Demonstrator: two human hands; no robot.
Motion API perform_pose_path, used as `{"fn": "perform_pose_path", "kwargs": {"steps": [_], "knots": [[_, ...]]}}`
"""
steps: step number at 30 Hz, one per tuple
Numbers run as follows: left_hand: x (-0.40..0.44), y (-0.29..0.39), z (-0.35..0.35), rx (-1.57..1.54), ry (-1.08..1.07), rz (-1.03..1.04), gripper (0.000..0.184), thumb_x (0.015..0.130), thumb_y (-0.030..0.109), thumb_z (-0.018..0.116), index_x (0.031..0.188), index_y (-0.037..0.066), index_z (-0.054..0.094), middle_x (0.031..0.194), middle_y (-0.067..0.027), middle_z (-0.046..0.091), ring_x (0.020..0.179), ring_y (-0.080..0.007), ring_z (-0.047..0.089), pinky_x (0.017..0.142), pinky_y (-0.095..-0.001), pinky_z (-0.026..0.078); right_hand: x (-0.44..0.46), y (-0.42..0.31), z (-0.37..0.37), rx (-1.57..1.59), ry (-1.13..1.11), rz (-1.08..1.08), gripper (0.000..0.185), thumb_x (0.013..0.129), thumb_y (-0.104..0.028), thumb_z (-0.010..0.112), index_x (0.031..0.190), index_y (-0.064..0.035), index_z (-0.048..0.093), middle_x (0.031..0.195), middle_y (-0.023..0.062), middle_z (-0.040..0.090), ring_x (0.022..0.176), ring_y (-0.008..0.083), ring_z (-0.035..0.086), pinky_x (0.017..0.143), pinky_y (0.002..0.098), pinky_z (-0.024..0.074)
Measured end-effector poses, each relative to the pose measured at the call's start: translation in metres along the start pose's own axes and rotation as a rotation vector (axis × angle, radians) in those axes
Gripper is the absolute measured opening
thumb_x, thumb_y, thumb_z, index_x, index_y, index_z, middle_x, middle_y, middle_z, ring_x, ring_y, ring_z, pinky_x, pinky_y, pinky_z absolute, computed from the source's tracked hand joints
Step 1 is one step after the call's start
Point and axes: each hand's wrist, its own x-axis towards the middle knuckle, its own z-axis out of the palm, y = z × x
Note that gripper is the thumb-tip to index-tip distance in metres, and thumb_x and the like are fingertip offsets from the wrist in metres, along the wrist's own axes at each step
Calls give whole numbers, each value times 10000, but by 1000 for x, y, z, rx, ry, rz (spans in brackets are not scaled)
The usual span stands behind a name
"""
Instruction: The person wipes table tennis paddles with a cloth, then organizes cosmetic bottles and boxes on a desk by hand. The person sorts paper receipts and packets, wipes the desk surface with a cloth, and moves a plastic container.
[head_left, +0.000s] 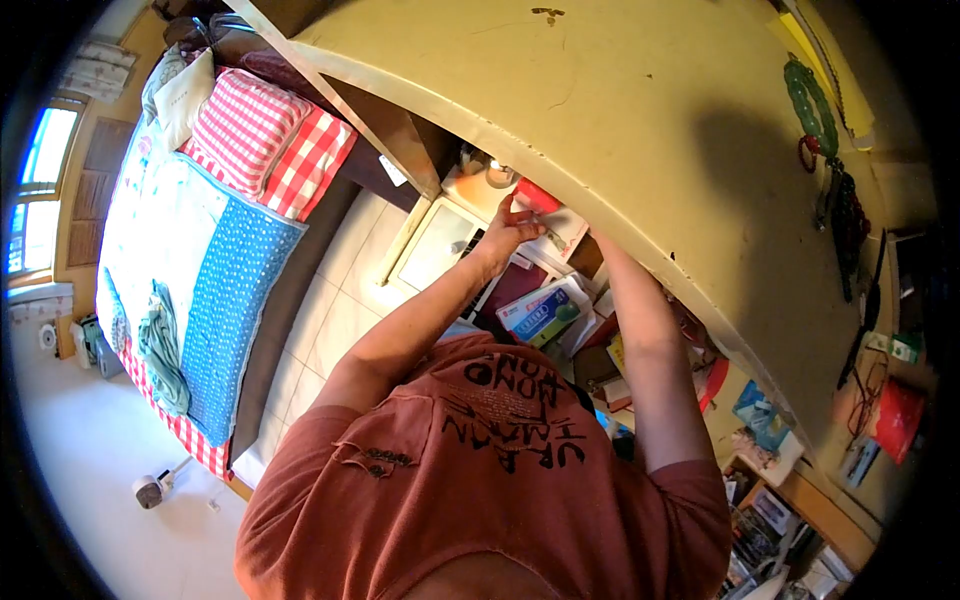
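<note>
Hands: right hidden behind yellow board (pixel 610 75), grip cannot be told; left hand (pixel 513 232) half-bent, grip also unclear | blue-green box (pixel 545 312) slanted among papers (pixel 592 332), likely for saving room | white card (pixel 572 226) just beside left hand | red item (pixel 538 195) near it

Cream shelf (pixel 465 187): round container (pixel 499 174); bed (pixel 283 310): red-checked pillow (pixel 250 125), blue dotted cloth (pixel 215 335), green cloth (pixel 163 350).

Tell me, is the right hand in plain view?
No, the yellow panel hides the right hand, and only the right arm shows, up to the panel's edge.
</note>
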Motion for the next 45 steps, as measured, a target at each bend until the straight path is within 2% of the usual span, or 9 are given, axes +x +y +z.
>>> {"fn": "perform_pose_path", "kwargs": {"steps": [14, 17, 20, 24, 29, 35, 37, 40, 45], "knots": [[19, -7, 12, -63, 20, 73, 1125, 745, -88, 659, 1519, 114, -132, 1211, -182, 553, 988, -240, 594, 857, -371, 513, -19, -10, -27, -6, -121, 67, 531, 793, -127, 709, 1295, -62, 548, 1238, 195, 597, 1109, 337, 588, 954, 405, 448], [23, 4, 25, -41, 47, 116, 1071, 749, -120, 612, 1524, 125, -85, 1256, -178, 528, 1051, -248, 564, 876, -369, 502, -28, -15, -34, -103, -130, 77, 534, 793, -143, 722, 1290, -53, 550, 1225, 198, 605, 1096, 336, 597, 946, 405, 454], [47, 8, 26, -117, -12, 69, 983, 749, -113, 602, 1513, 114, 27, 1287, -169, 508, 1101, -249, 537, 934, -351, 457, -34, -10, -30, 406, -185, 222, 583, 766, -202, 773, 1268, -11, 549, 1167, 201, 635, 1010, 329, 643, 887, 387, 490], [71, 5, 24, -205, -96, 61, 844, 757, -103, 590, 1468, 83, 175, 1292, -149, 509, 1119, -243, 531, 928, -335, 449, -40, -35, -45, -89, -202, 252, 624, 731, -195, 800, 1256, 17, 539, 1106, 198, 646, 874, 293, 666, 785, 353, 515], [69, 8, 17, -267, -113, 76, 714, 766, -80, 573, 1414, 64, 308, 1284, -127, 524, 1126, -239, 539, 919, -330, 458, -47, -79, -43, 44, -111, 119, 624, 694, -136, 800, 1266, -64, 559, 999, 173, 659, 748, 253, 649, 706, 361, 522], [5, -10, -10, 541, 264, 259, 549, 786, -84, 545, 1322, 0, 456, 1263, -145, 566, 1173, -233, 549, 953, -328, 457, -46, -89, 7, 55, -1, 53, 628, 681, -124, 793, 1261, -88, 556, 1137, 210, 613, 859, 327, 665, 747, 394, 544], [-18, -14, -19, 519, 275, 291, 495, 801, -83, 530, 1288, -13, 481, 1178, -131, 591, 1111, -222, 565, 943, -327, 460, -44, -98, 21, 2, 174, 16, 670, 667, -142, 811, 1275, -74, 538, 1153, 206, 598, 990, 352, 632, 770, 407, 545], [-46, -9, -30, 449, 258, 261, 473, 789, -102, 518, 1255, -25, 504, 1090, -113, 616, 1042, -209, 584, 935, -325, 460, -48, -82, 51, 36, 147, 87, 646, 678, -82, 800, 1261, -25, 527, 1229, 209, 540, 1109, 384, 560, 784, 394, 548], [-70, -11, -47, 389, 91, 167, 426, 775, -122, 510, 1185, -12, 546, 1061, -90, 623, 985, -187, 594, 907, -310, 469, -51, -84, 44, 97, 138, 102, 579, 721, 31, 713, 1264, -7, 517, 1281, 205, 499, 925, 310, 634, 768, 333, 544]]}}
